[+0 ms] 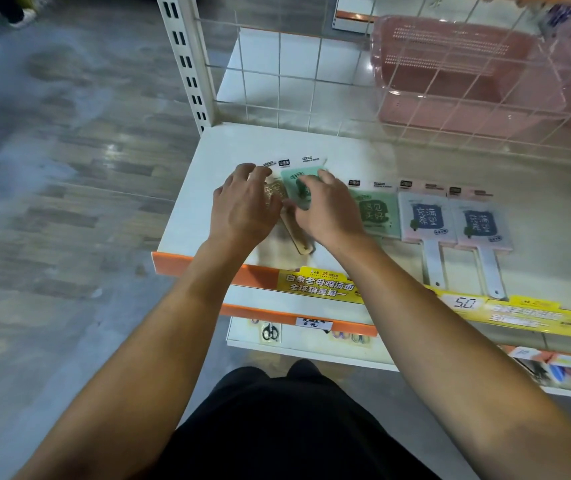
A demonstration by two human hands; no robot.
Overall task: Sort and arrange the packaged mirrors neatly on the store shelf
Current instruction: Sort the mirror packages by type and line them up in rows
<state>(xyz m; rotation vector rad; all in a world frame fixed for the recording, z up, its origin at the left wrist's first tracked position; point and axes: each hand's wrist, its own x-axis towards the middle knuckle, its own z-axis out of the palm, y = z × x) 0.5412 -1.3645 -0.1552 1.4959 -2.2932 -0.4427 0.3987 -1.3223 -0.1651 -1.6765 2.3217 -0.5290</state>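
Note:
Several packaged hand mirrors lie flat on the white shelf (187,216). My left hand (242,206) rests on a tan mirror (299,242) whose handle points toward the shelf's front edge. My right hand (329,209) grips a green mirror (299,183) that lies partly over the tan one. To the right sit another green mirror (379,216) and two pink mirrors (424,220) (481,225) side by side, their white handles reaching the front edge.
A wire grid panel (311,57) rises behind the shelf, with a pink plastic basket (460,74) beyond it. Yellow price strips (322,284) line the orange front edge. A lower shelf holds packaged scissors (270,331). Grey floor lies to the left.

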